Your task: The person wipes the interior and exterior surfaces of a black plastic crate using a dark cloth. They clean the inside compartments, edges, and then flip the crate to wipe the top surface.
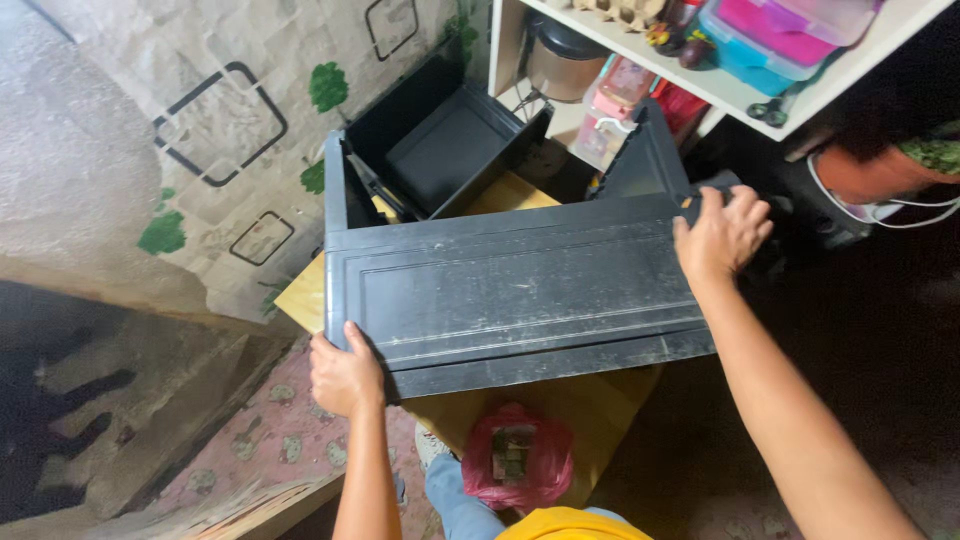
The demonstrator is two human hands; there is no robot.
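The black drawer, resting on the yellow board, is gripped at its front corners by the closed left hand and right hand, and is best kept level.

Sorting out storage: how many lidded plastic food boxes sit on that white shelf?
2 that I can see, both at the right end of the white shelf: a blue box with pink lid and a clear box resting on it. Others may lie outside the frame.

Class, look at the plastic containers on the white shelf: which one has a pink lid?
The blue container with the pink lid, nearest the shelf's front edge; the container beside it is clear and pale, stacked further right.
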